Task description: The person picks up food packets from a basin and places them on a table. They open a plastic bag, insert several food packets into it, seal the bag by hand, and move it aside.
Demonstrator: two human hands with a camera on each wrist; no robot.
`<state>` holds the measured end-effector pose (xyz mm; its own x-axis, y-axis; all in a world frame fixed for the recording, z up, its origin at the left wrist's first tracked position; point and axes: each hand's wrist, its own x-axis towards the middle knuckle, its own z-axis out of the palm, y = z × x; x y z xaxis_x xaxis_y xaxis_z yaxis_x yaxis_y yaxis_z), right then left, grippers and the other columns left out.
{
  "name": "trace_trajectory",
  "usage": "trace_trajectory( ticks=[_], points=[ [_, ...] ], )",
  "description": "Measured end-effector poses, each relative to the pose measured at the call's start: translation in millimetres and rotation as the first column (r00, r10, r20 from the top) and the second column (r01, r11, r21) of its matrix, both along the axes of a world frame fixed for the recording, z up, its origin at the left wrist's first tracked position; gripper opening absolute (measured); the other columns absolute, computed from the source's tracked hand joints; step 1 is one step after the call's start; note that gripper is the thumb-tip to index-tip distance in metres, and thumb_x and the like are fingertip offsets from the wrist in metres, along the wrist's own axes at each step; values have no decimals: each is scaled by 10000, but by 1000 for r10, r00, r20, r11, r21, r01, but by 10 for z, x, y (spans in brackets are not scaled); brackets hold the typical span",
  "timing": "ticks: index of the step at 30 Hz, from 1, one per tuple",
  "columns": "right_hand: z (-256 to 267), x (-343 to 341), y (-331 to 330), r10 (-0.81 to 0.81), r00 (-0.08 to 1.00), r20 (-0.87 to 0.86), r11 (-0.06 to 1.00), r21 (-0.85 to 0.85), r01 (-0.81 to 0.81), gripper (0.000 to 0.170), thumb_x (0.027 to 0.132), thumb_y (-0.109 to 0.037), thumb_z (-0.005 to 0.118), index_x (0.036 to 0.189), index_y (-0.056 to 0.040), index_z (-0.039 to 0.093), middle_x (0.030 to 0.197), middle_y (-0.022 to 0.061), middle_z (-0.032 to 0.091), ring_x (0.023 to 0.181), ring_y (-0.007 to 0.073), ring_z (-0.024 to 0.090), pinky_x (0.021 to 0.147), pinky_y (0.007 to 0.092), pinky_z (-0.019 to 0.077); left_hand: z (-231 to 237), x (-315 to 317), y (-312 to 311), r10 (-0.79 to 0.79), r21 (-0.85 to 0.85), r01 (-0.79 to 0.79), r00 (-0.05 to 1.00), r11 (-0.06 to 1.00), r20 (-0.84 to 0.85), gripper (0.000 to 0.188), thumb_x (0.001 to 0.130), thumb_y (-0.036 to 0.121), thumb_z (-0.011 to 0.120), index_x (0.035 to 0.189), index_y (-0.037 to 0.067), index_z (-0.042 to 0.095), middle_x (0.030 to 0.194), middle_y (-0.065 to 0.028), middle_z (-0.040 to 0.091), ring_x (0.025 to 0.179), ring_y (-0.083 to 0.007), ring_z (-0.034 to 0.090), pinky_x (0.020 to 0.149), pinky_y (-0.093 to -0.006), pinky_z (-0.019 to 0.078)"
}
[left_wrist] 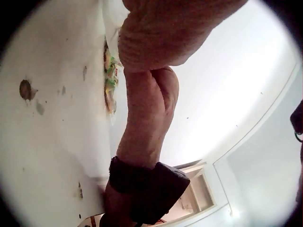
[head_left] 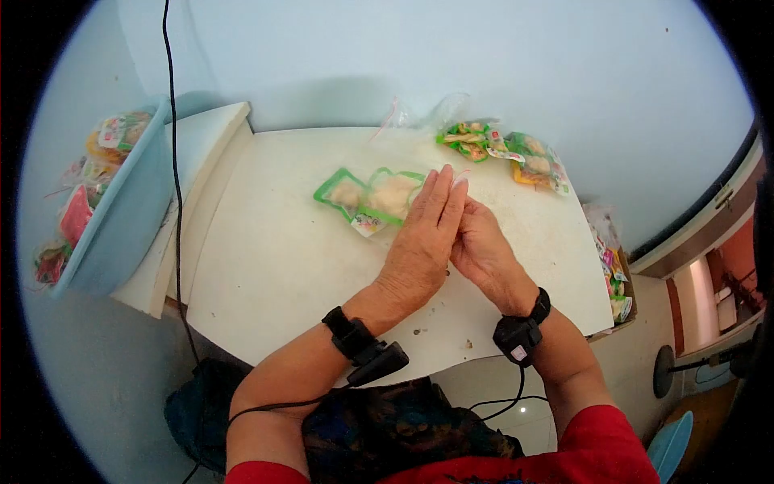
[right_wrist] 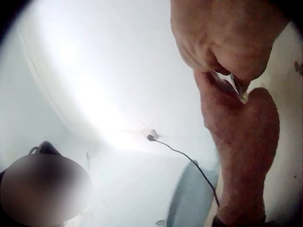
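Two green-edged snack packets point(head_left: 395, 194) with pale contents lie on the white table inside what looks like a clear plastic bag. My left hand point(head_left: 421, 250) leans against my right hand point(head_left: 488, 250) at the packets' right side, palms facing, left fingers straight and together. A bit of clear plastic with a thin reddish line point(head_left: 461, 174) shows at the fingertips. In the right wrist view, a pale shiny sliver of plastic point(right_wrist: 233, 81) sits between the two hands. The right fingers are mostly hidden behind the left, and I cannot tell how they hold the plastic.
More bagged green packets point(head_left: 472, 141) and a bagged yellow-and-green one point(head_left: 536, 165) lie by the wall. A blue basin point(head_left: 133, 218) of packets stands at the left; a carton of packets point(head_left: 617, 278) is beyond the right edge. A black cable point(head_left: 173, 161) hangs at the left.
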<state>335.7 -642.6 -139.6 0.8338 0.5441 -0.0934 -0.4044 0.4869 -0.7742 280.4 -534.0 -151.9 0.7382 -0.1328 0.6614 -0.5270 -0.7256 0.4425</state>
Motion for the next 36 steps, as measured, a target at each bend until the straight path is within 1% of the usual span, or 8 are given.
trace_trajectory(
  ticks=[8, 11, 14, 22, 24, 26, 29, 36],
  points=[
    [-312, 234, 99, 89, 995, 54, 978, 182, -98, 260, 1028, -293, 457, 1194, -105, 529, 1131, 13, 573, 1024, 142, 567, 905, 315, 503, -38, -7, -8, -34, -50, 33, 999, 998, -2, 764, 720, -154, 525, 1437, -28, 295, 1507, -264, 244, 1387, -448, 273, 1145, -466, 269],
    [-62, -51, 195, -90, 994, 68, 989, -111, 98, 281, 1027, -314, 465, 1230, -127, 513, 1163, 15, 534, 1056, 153, 524, 929, 315, 462, -25, -12, -3, -61, -42, 61, 998, 997, 6, 771, 721, -149, 531, 1441, -26, 285, 1509, -265, 233, 1391, -451, 259, 1148, -466, 265],
    [-552, 353, 137, 32, 999, -3, 999, -36, -32, 337, 1025, -343, 467, 1290, -135, 483, 1215, 26, 478, 1097, 164, 474, 940, 313, 428, -69, -2, -3, -85, -59, 84, 996, 995, -12, 775, 722, -145, 531, 1444, -25, 274, 1512, -265, 220, 1394, -456, 247, 1151, -464, 261],
    [-881, 528, 30, 246, 518, 819, 793, -478, 378, 376, 1019, -411, 450, 1243, -112, 491, 1167, 50, 493, 1065, 185, 481, 905, 320, 438, -62, -33, -46, -44, -32, 43, 999, 999, -30, 769, 727, -145, 512, 1446, -25, 270, 1508, -267, 230, 1397, -445, 247, 1153, -461, 257],
    [-779, 524, 48, 184, 693, 697, 871, -442, 213, 371, 1019, -411, 441, 1221, -104, 490, 1153, 62, 508, 1061, 200, 494, 900, 335, 448, -13, -46, -37, -28, -37, 27, 999, 999, -25, 770, 727, -145, 511, 1448, -24, 270, 1506, -267, 240, 1401, -441, 244, 1153, -461, 256],
    [-652, 501, 96, 152, 985, 76, 988, -43, -149, 362, 1021, -398, 433, 1213, -95, 478, 1160, 75, 520, 1069, 217, 507, 900, 359, 461, -19, -45, -33, -35, -61, 33, 999, 998, -38, 772, 728, -144, 511, 1451, -23, 269, 1508, -266, 244, 1403, -439, 242, 1152, -462, 258],
    [-348, 180, 241, -100, 993, -56, 995, -31, 98, 176, 1004, -275, 469, 1012, -103, 501, 926, 48, 535, 789, 193, 542, 679, 345, 496, -4, -56, -38, -47, -52, 45, 998, 998, -48, 775, 733, -139, 515, 1456, -20, 263, 1515, -263, 237, 1406, -434, 243, 1150, -460, 257],
    [-263, 95, 304, -182, 976, -121, 982, 18, 186, 207, 1023, -285, 432, 1039, -93, 507, 955, 37, 543, 802, 169, 545, 701, 348, 505, 0, -67, -37, -72, -49, 68, 993, 997, -96, 747, 752, -116, 531, 1450, -23, 282, 1512, -266, 248, 1405, -425, 254, 1150, -447, 253]
  ],
)
